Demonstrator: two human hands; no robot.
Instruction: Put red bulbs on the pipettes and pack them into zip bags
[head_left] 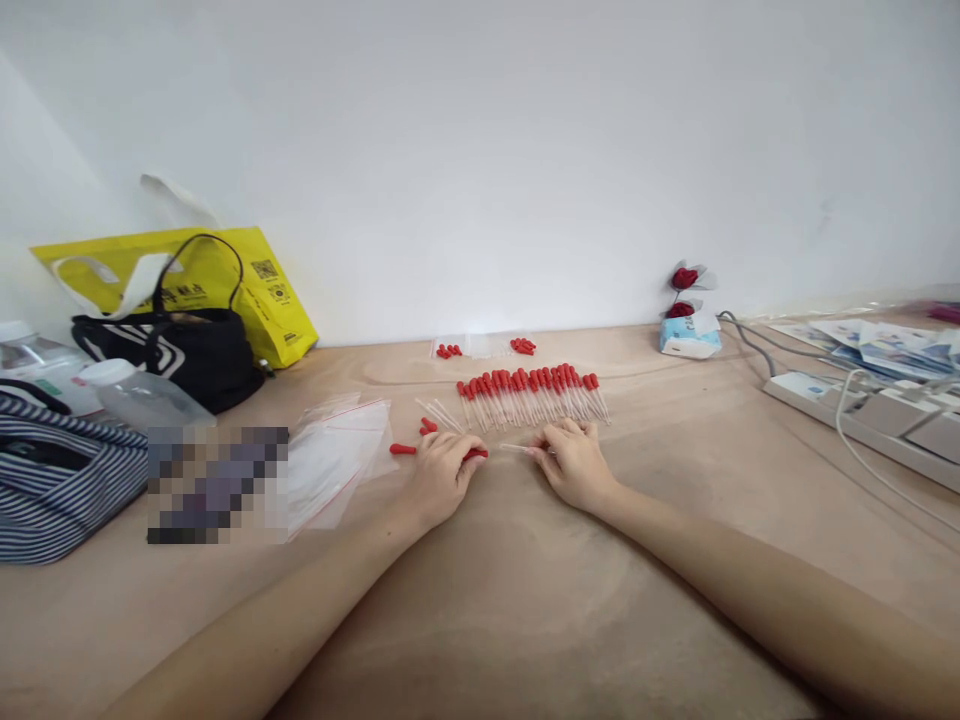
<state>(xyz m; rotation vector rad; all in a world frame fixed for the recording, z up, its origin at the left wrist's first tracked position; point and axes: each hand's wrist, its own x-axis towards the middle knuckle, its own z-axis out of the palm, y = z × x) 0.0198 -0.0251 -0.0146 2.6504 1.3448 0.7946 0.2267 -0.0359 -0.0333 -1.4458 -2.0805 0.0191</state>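
Looks out from the wearer's head, above the near side of the desk (517, 620), facing forward and down toward the pale wall (480, 170). Sits near enough to catch left forearm (300, 590) and right forearm (742, 570), with fingers (466, 446) around mid-frame, yet spans widely, from yellow bag (281, 315) at left to power strip (817, 402) at right.

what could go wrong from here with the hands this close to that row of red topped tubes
The right hand is just in front of the row of red-topped tubes, so a small knock might scatter it.
The thin clear tube sticks out from that hand and could slip if pushed.
A loose red bulb lies beside the left hand, which might brush it away.
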